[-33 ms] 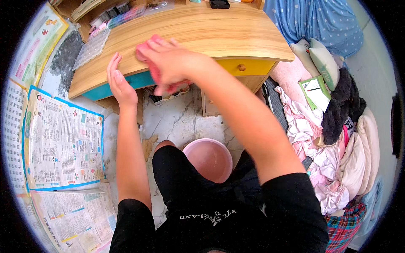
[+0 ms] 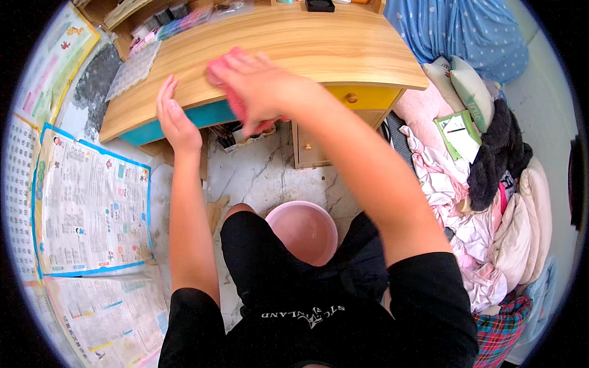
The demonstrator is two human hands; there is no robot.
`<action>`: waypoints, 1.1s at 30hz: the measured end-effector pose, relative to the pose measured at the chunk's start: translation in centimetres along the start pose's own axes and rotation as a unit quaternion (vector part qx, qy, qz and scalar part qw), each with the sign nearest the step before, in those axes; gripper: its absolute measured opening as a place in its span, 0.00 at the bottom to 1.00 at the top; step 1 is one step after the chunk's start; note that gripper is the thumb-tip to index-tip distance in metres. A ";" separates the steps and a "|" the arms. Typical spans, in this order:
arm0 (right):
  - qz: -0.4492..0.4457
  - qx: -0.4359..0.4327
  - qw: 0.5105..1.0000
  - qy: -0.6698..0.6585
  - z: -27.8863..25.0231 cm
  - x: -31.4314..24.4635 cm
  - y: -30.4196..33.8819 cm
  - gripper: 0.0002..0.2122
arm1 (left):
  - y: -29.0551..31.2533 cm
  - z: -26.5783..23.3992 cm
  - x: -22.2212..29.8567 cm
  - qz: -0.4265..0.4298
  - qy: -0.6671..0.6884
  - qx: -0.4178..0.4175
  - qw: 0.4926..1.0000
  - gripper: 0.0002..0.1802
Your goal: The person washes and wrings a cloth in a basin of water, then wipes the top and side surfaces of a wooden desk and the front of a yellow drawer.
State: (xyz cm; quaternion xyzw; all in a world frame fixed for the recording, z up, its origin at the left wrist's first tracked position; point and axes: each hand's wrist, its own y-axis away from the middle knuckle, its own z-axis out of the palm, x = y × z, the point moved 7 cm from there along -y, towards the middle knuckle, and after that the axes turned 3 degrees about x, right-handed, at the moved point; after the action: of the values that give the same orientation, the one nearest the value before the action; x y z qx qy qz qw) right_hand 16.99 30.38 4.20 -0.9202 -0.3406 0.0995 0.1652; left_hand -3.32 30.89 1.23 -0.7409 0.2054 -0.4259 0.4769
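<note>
My right hand (image 2: 261, 86) is pressed over a pinkish-red cloth (image 2: 235, 103) at the front edge of the wooden desk (image 2: 294, 40). Part of the cloth lies on the desktop and part hangs over the edge; the fingers are a little blurred. To its left my left hand (image 2: 178, 119) is raised at the desk's front edge, palm turned inward, fingers stretched and holding nothing. Whether it touches the desk, I cannot tell. Beneath the hands runs a blue drawer front (image 2: 211, 114). Between my knees stands a pink basin (image 2: 300, 236) on the floor.
A bumpy clear sheet (image 2: 133, 70) lies at the desktop's left, with small craft items behind it. A yellow drawer (image 2: 356, 97) is at the right. Posters (image 2: 95, 208) cover the left wall. Pillows, clothes (image 2: 438, 178) and a green notebook (image 2: 457, 135) lie heaped on the right.
My right hand and the cloth have shifted slightly to the right along the desk's edge. My left hand has stayed almost in place.
</note>
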 end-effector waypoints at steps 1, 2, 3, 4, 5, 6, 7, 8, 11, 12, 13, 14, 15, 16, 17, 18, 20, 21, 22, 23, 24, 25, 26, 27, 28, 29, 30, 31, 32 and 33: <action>-0.019 0.023 0.998 0.054 -0.6 1.1 1.3 0.53 | 0.0 0.4 0.2 0.010 -0.037 -0.010 0.999 0.27; 0.017 0.007 0.999 0.026 -1.1 2.3 2.7 0.49 | 0.2 0.4 0.2 0.018 -0.077 -0.019 0.997 0.26; 0.052 -0.008 0.999 -0.002 -2.0 3.2 3.7 0.44 | 0.5 0.0 0.5 0.040 -0.119 -0.024 0.992 0.26; 0.090 -0.024 0.995 -0.025 -2.6 4.1 4.4 0.40 | 0.8 0.3 0.9 0.062 -0.154 -0.027 0.986 0.27; 0.081 0.030 0.995 0.048 -2.3 4.2 4.6 0.36 | 0.9 0.5 1.1 0.084 -0.190 -0.030 0.978 0.27; 0.071 0.084 0.986 0.127 -1.5 4.4 5.3 0.33 | 0.9 1.0 1.4 0.095 -0.189 -0.024 0.977 0.27; 0.061 0.135 0.969 0.199 -1.4 3.7 5.7 0.29 | 1.1 1.1 1.4 0.105 -0.191 -0.023 0.976 0.27; 0.077 0.141 0.958 0.238 -0.7 3.6 5.3 0.26 | 1.3 1.1 1.4 0.116 -0.195 -0.022 0.974 0.27; 0.103 0.195 0.934 0.282 2.0 -0.3 1.3 0.22 | 1.4 0.3 0.8 0.114 -0.188 -0.020 0.975 0.28; 0.093 0.239 0.930 0.264 2.6 -1.4 0.0 0.21 | 1.4 0.6 1.0 0.124 -0.186 -0.020 0.974 0.28; 0.072 0.258 0.938 0.223 3.1 -2.4 -1.7 0.22 | 1.3 0.8 1.2 0.136 -0.184 -0.020 0.973 0.28; 0.042 0.288 0.930 0.226 3.2 -3.4 -3.1 0.22 | 1.3 1.1 1.3 0.148 -0.182 -0.021 0.972 0.29; 0.013 0.316 0.920 0.231 3.1 -4.0 -3.8 0.21 | 1.3 1.4 1.2 0.157 -0.186 -0.020 0.970 0.28; 0.022 0.314 0.924 0.219 3.6 -4.0 -4.3 0.20 | 1.5 1.2 1.0 0.164 -0.194 -0.020 0.967 0.28; 0.032 0.311 0.927 0.209 3.9 -3.8 -4.4 0.20 | 1.5 1.4 0.7 0.172 -0.200 -0.020 0.964 0.28; 0.040 0.306 0.931 0.196 4.3 -3.6 -4.2 0.19 | 1.4 1.5 0.8 0.182 -0.198 -0.014 0.963 0.28; 0.038 0.260 0.951 0.161 3.8 -3.2 -2.5 0.18 | 1.7 0.8 0.5 0.182 -0.232 -0.020 0.955 0.30; 0.037 0.237 0.959 0.147 2.8 -2.3 -1.2 0.18 | 1.6 0.7 0.6 0.183 -0.245 -0.019 0.952 0.31; 0.018 0.229 0.963 0.144 1.9 -1.0 0.7 0.16 | 1.6 0.6 0.7 0.182 -0.247 -0.017 0.951 0.31; 0.030 0.226 0.963 0.147 1.4 0.9 2.7 0.20 | 1.5 0.5 0.7 0.180 -0.241 -0.014 0.954 0.31; 0.032 0.220 0.971 0.092 -1.1 3.5 6.1 0.22 | 1.5 -0.3 0.6 0.176 -0.242 -0.012 0.954 0.32; 0.016 0.257 0.954 0.156 -2.6 5.7 8.7 0.21 | 1.3 0.0 1.0 0.175 -0.232 -0.008 0.957 0.32; 0.026 0.240 0.957 0.161 -3.7 7.9 11.7 0.23 | 1.4 0.4 1.3 0.177 -0.223 0.000 0.959 0.32; 0.042 0.225 0.960 0.160 -5.1 10.0 14.4 0.24 | 1.5 0.8 1.5 0.177 -0.215 0.000 0.960 0.32; 0.083 0.196 0.960 0.179 -6.3 11.6 16.9 0.25 | 1.5 1.0 1.6 0.179 -0.211 0.002 0.961 0.33; 0.107 0.175 0.959 0.198 -7.3 13.2 19.0 0.26 | 1.5 1.3 1.6 0.181 -0.207 0.002 0.962 0.33; 0.129 0.153 0.956 0.214 -8.0 14.5 20.5 0.27 | 1.5 1.3 1.6 0.182 -0.208 0.006 0.961 0.33; 0.131 0.143 0.954 0.227 -8.8 15.2 21.6 0.27 | 1.5 1.4 1.5 0.183 -0.208 0.009 0.961 0.33; 0.132 0.134 0.953 0.238 -9.4 15.8 22.4 0.27 | 1.6 1.3 1.3 0.185 -0.210 0.011 0.960 0.33; 0.129 0.127 0.952 0.248 -9.4 15.9 22.1 0.27 | 1.5 1.0 1.2 0.185 -0.207 0.011 0.961 0.33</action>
State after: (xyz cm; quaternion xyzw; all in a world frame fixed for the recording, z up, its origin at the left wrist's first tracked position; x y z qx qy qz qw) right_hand 44.85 22.89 3.58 -0.9234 -0.1519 -0.0691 0.3457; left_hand -1.65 29.88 0.29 -0.7564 0.2314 -0.1699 0.5878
